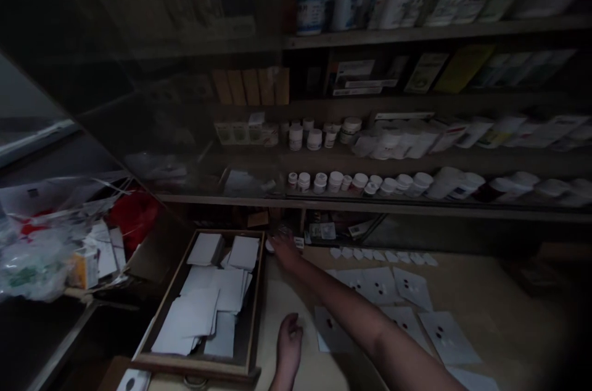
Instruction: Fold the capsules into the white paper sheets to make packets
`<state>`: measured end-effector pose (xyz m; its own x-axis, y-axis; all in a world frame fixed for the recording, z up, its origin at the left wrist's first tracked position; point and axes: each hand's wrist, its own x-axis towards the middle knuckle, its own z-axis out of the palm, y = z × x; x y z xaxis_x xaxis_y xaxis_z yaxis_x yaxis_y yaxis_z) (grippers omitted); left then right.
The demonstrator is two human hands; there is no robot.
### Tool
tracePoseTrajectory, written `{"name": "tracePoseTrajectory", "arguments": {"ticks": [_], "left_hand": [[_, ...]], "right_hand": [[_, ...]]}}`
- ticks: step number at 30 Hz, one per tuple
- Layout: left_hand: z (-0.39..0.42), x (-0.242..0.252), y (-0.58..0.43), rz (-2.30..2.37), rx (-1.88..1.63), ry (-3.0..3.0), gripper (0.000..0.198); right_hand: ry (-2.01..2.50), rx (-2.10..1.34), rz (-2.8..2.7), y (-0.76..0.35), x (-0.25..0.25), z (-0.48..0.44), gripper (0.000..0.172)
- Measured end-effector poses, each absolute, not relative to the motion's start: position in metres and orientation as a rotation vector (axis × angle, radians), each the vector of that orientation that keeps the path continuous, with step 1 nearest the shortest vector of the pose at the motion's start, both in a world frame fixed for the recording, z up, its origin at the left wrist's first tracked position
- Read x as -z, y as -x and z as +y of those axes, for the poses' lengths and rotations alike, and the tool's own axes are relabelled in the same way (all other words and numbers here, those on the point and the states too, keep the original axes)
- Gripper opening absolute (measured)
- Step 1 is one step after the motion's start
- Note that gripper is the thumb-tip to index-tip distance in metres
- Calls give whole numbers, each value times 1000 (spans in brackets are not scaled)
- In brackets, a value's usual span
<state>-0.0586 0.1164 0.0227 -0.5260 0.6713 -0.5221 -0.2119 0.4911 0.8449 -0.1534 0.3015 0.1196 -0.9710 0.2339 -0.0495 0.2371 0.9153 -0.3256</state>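
Observation:
My right hand reaches far forward, just past the back right corner of a wooden drawer. At its fingertips is a small white round thing, maybe a bottle or its lid; dim light blurs the detail. Near the drawer's right side hovers my left hand, its fingers loosely curled with a gap to the thumb and nothing visible in them. Stacks of white paper slips fill the drawer. Right of my arm, white paper squares lie on the tabletop, several bearing small dark pills.
Small white folded papers form a row at the back of the table. Above rise shelves of white medicine bottles and boxes. A glass pane covers the shelves' left part. Plastic bags and a red bag are heaped at left.

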Motion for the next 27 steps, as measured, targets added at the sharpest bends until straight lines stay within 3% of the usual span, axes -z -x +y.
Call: {"name": "tracePoseTrajectory", "arguments": {"ticks": [4, 12, 16, 27], "left_hand": [[116, -19, 39, 2083, -1117, -627, 52], [114, -49, 28, 1922, -366, -1560, 58], [111, -54, 27, 1899, -197, -1687, 50], [76, -41, 7, 1997, -114, -1672, 49]], "right_hand": [[-459, 756, 3149, 70, -115, 305, 37], [-660, 731, 2942, -124, -46, 269, 29], [-585, 740, 2964, -136, -33, 251, 35], [-555, 745, 2896, -131, -31, 225, 32]]}}
